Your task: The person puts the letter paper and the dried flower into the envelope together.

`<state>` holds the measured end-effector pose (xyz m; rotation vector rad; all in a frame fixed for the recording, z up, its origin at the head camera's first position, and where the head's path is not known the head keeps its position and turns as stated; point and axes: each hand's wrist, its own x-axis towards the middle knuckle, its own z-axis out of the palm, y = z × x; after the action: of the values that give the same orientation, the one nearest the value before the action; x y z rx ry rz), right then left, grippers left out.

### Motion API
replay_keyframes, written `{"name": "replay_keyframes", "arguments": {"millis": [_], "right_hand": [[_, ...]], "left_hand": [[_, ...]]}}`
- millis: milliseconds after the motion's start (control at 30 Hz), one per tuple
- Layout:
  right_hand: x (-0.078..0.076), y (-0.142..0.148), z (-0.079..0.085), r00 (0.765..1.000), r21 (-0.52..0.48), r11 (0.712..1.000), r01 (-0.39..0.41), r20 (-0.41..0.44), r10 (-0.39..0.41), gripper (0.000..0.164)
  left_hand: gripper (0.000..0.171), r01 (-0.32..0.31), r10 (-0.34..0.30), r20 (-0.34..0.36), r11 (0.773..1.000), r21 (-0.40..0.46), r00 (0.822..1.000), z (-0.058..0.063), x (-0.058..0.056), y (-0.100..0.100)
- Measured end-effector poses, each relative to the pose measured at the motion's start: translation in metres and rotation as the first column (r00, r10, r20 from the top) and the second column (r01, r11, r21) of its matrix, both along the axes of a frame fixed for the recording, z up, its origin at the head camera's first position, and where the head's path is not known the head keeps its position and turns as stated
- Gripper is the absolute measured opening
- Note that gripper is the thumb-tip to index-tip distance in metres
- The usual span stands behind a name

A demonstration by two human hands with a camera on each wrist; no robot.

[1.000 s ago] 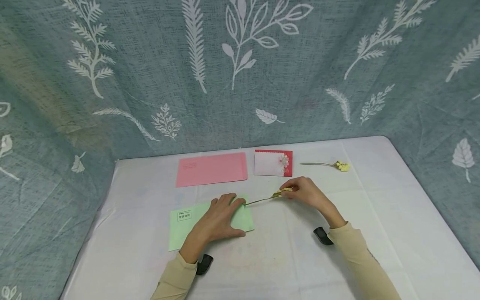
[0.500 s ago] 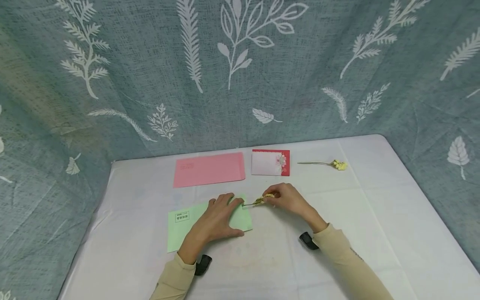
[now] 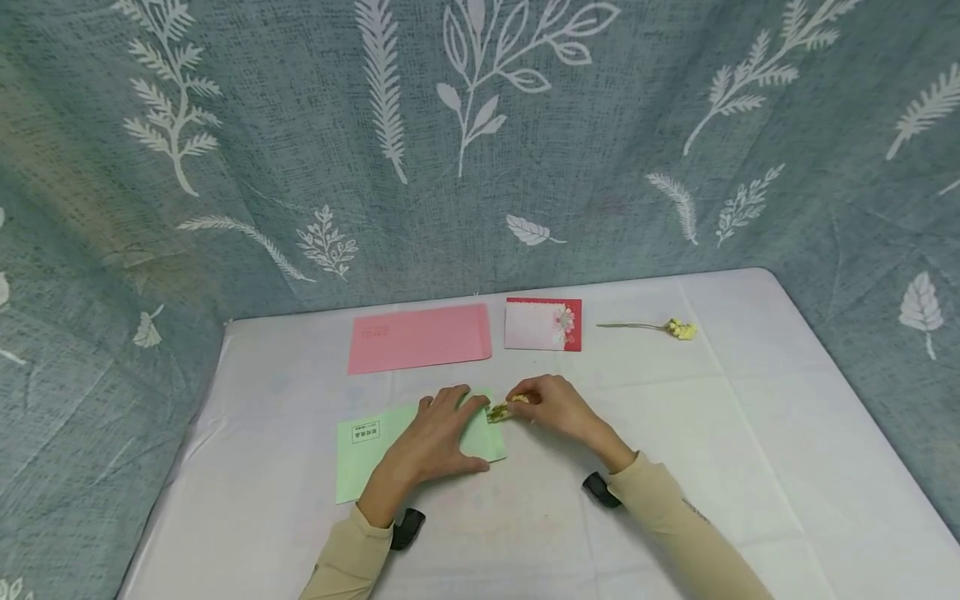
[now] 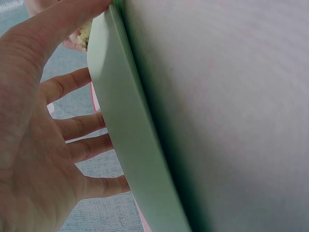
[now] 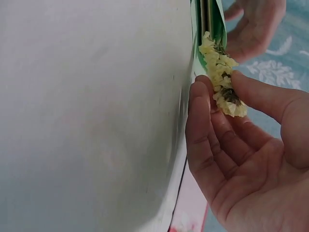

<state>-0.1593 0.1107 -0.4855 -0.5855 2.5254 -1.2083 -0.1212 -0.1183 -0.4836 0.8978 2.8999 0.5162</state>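
Note:
A light green envelope [image 3: 358,468] lies on the white-covered table, its printed box at the left end. Across its right part rests my left hand [image 3: 435,437], fingers spread over the top edge and thumb near the lower edge. In the left wrist view straight fingers [image 4: 82,125] touch the envelope. My right hand [image 3: 561,410] pinches a sprig of yellow dried flowers [image 5: 221,79] between thumb and fingers. The flower head sits at the envelope's parted right end in the right wrist view; its stem is hidden inside.
Behind the hands lie a pink envelope [image 3: 420,339] and a white-and-red card with a flower print [image 3: 532,325]. A second yellow dried flower sprig [image 3: 678,329] lies at the right. A blue-green leaf-patterned curtain [image 3: 420,208] hangs along the table's back edge.
My right hand has moved left with the flower sprig, and the stem has slid into the green envelope until only the flower head shows. My left hand has stayed on the envelope.

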Motion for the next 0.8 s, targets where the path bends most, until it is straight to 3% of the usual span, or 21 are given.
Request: {"name": "replay_keyframes", "arguments": {"millis": [300, 500, 800], "right_hand": [[0.003, -0.015, 0.0, 0.998, 0.016, 0.998, -0.055, -0.017, 0.056, 0.02], [0.003, -0.007, 0.007, 0.999, 0.039, 0.998, -0.045, 0.018, 0.044, 0.023], [0.0, 0.003, 0.007, 1.0, 0.039, 0.999, -0.011, -0.014, 0.011, 0.016]], "left_hand": [[0.085, 0.007, -0.007, -0.006, 1.0, 0.001, 1.0, 0.001, 0.0, 0.0], [0.085, 0.002, -0.002, 0.004, 1.0, -0.001, 1.0, 0.0, 0.0, 0.001], [0.085, 0.002, -0.002, -0.006, 1.0, -0.002, 1.0, 0.0, 0.0, 0.0]]}}
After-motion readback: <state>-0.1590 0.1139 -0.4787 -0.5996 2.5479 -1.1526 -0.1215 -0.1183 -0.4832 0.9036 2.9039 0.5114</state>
